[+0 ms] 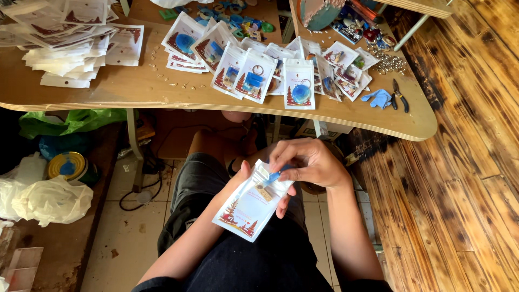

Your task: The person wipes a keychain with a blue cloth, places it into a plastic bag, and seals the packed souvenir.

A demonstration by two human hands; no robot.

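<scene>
White pouch: small plastic zip pouch (253, 201) w/ red tree print at its bottom edge, held over the lap, mouth tilted to 1 o'clock; a small tan piece shows thru the clear front
Left hand: left hand (273, 190) sits under/behind the pouch, fingers curled round its back, tips poking out at the 3 o'clock edge, clamped on it
Right hand: right hand (309, 162) at the pouch mouth, thumb + forefinger pinched together on a blue item (275, 176), which is half in the opening
Table: wooden table (378, 116) at 12 o'clock, well apart from the hands; filled pouches (254, 75) fanned across its middle
Empties: stack of flat pouches (65, 48) at 10 o'clock on the table
Tools: black pliers (400, 96) + blue glove (377, 98) near the table's 2 o'clock edge, metal rings (390, 64) just beyond
Floor side: white plastic bags (48, 201) and a round tin (69, 165) at 9 o'clock
Risk 1: blue item may snag on the zip lip, as the mouth looks barely spread
Risk 2: pouch could slip or fold, since only one hand backs it, no surface under
Risk 3: a dropped piece would prob fall between the knees to the floor
</scene>
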